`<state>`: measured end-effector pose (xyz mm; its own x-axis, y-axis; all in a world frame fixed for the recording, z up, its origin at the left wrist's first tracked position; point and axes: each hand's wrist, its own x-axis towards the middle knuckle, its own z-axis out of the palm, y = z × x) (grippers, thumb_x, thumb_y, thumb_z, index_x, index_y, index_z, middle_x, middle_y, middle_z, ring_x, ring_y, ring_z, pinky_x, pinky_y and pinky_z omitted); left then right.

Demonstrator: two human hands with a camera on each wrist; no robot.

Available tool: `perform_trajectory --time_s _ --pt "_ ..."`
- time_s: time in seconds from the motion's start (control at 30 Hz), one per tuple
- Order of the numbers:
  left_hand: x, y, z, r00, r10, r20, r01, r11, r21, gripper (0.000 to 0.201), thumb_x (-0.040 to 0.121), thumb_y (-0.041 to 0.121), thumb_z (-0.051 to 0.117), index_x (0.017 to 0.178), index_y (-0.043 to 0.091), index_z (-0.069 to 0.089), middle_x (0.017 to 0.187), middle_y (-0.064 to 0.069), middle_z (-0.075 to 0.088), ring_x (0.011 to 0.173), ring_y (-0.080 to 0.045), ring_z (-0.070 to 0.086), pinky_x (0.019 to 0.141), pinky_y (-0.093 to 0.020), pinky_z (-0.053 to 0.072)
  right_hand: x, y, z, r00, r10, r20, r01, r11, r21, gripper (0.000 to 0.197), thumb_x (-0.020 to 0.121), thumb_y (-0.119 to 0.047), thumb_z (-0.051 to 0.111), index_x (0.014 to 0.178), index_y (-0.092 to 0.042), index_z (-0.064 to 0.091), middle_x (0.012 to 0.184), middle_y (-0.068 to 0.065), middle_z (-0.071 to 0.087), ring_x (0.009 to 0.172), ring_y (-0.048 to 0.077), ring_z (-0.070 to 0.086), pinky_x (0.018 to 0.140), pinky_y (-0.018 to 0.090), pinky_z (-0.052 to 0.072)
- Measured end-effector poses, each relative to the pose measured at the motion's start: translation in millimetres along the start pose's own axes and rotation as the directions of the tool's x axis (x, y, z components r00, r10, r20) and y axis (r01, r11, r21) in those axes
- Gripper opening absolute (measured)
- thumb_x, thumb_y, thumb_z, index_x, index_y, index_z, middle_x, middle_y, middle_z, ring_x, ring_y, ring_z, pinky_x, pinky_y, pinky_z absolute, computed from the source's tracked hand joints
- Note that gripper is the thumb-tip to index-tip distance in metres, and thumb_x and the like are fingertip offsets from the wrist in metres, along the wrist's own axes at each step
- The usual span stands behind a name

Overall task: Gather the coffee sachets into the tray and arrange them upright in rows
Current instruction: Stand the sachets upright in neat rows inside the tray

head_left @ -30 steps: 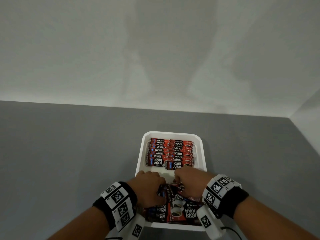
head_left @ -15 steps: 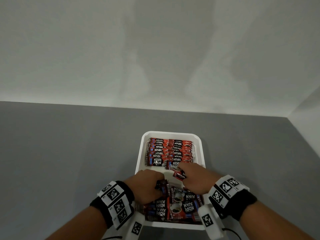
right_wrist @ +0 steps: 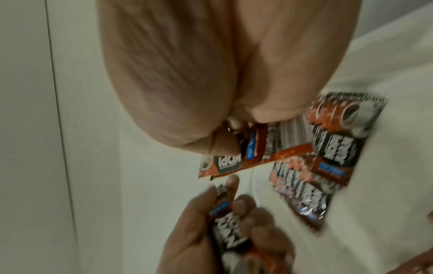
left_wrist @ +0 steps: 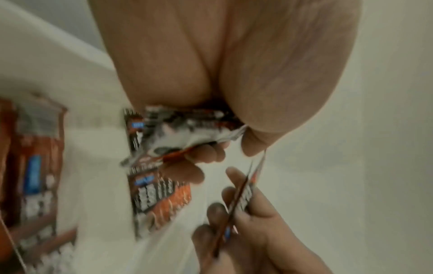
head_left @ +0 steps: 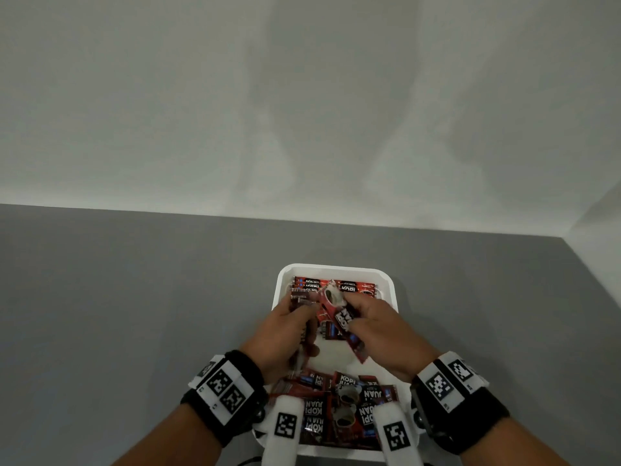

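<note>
Both hands are over the middle of the white tray [head_left: 394, 297], each clamped on coffee sachets: the left hand [head_left: 285, 334] curls its fingers round a small bunch [head_left: 300, 296], and the right hand [head_left: 379, 331] pinches one or more sachets [head_left: 339, 316] between thumb and fingers, held tilted and close to the left hand's bunch. The remaining sachets sit in two places inside the tray: standing rows [head_left: 349, 286] packed against the far wall, and a loose flat heap [head_left: 346, 405] at the near end, between the wrists. These packets look light, thin and glossy, so they will likely slip over one another and flop if held by a corner; the safer hold is probably across the flat faces near the middle, or squeezing a stack edge-on so it stays square. They seem soft enough to bend but not fragile. Standing them will probably need support from the row behind, or they will topple. The tray rests on a plain grey table [head_left: 134, 314], matte and level, with pale bare walls [head_left: 302, 95] meeting at a corner on the right.
</note>
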<state>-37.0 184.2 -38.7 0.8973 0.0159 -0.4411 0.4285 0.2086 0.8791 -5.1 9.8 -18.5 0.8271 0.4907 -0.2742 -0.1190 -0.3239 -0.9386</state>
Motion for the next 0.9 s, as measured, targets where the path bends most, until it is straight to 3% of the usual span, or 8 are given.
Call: perform_trajectory --time_s 0.07,0.13,0.17,0.27,0.37,0.43,0.57,0.9 --pt "-1.2 5.9 12.4 0.996 0.017 0.085 0.000 0.982 -0.187 0.029 0.103 0.031 0.054 0.105 0.005 0.067 0.083 -0.012 0.070 0.070 -0.026 0.066 0.058 -0.031 0.054 5.0 -2.8 5.5 0.996 -0.057 -0.073 0.069 0.982 0.178 0.057 0.090 0.018 0.050 0.124 -0.024 0.066 0.109 0.003 0.076 0.099 0.018 0.074 0.083 0.036 0.060" --pt "-1.0 11.8 22.1 0.985 0.080 0.152 -0.028 0.948 -0.316 0.039 0.104 0.028 0.052 0.122 -0.004 0.064 0.113 -0.025 0.071 0.099 -0.033 0.070 0.079 -0.037 0.060 9.2 -6.2 10.4 0.987 -0.117 -0.111 0.139 0.967 0.215 0.053 0.086 0.017 0.060 0.124 -0.019 0.066 0.112 0.006 0.075 0.103 0.024 0.073 0.087 0.038 0.060" --pt "-1.2 14.7 25.7 0.985 0.085 0.148 -0.031 0.942 -0.335 0.037 0.104 0.024 0.052 0.122 -0.006 0.063 0.115 -0.026 0.070 0.100 -0.033 0.070 0.079 -0.037 0.060 12.3 -6.0 12.4 0.979 -0.158 -0.128 0.177 0.973 0.151 0.050 0.084 0.014 0.062 0.122 -0.019 0.068 0.110 0.005 0.076 0.103 0.023 0.073 0.088 0.040 0.060" --pt "4.1 18.1 30.2 0.998 0.037 0.060 -0.016 0.947 -0.322 0.023 0.102 0.009 0.050 0.108 -0.005 0.067 0.093 -0.021 0.073 0.080 -0.026 0.073 0.062 -0.032 0.058 15.3 -9.4 14.2 0.956 -0.239 -0.170 0.215 0.965 -0.148 0.044 0.081 -0.003 0.068 0.118 -0.026 0.070 0.109 -0.007 0.074 0.103 0.009 0.070 0.093 0.037 0.057" --pt "5.5 20.9 26.8 0.998 0.030 0.060 -0.009 0.950 -0.311 0.024 0.098 0.000 0.048 0.112 -0.011 0.065 0.101 -0.029 0.071 0.086 -0.033 0.072 0.071 -0.038 0.060 13.8 -13.9 5.7 0.945 -0.279 -0.174 0.195 0.902 -0.385 0.072 0.070 -0.026 0.082 0.138 -0.028 0.057 0.135 -0.014 0.052 0.125 0.002 0.050 0.108 0.028 0.045" --pt "4.3 22.8 27.0 0.996 0.020 0.090 0.009 0.949 -0.316 0.026 0.098 0.003 0.052 0.116 -0.011 0.064 0.105 -0.030 0.070 0.090 -0.034 0.071 0.074 -0.039 0.060 11.4 -16.4 -0.4 0.965 -0.251 -0.079 0.211 0.918 -0.335 0.098 0.060 -0.041 0.086 0.148 -0.031 0.045 0.148 -0.017 0.039 0.137 -0.001 0.038 0.114 0.029 0.040" --pt "2.3 27.1 30.1 0.989 0.038 0.145 0.013 0.943 -0.333 0.019 0.096 0.007 0.056 0.104 -0.005 0.069 0.088 -0.021 0.071 0.075 -0.027 0.072 0.062 -0.033 0.059 7.3 -17.2 1.2 0.970 -0.230 0.082 0.244 0.906 -0.345 0.129 0.054 -0.052 0.091 0.159 -0.035 0.017 0.164 -0.020 0.014 0.150 -0.005 0.013 0.123 0.032 0.028" --pt "6.9 23.7 21.9 0.980 0.010 0.200 0.071 0.915 -0.397 0.021 0.093 0.007 0.058 0.109 -0.004 0.066 0.091 -0.021 0.069 0.072 -0.026 0.071 0.064 -0.032 0.060 13.6 -13.1 2.8 0.968 -0.247 0.034 0.229 0.823 -0.520 0.140 0.053 -0.068 0.087 0.161 -0.027 0.006 0.165 -0.011 0.012 0.151 0.004 0.007 0.126 0.041 0.018"
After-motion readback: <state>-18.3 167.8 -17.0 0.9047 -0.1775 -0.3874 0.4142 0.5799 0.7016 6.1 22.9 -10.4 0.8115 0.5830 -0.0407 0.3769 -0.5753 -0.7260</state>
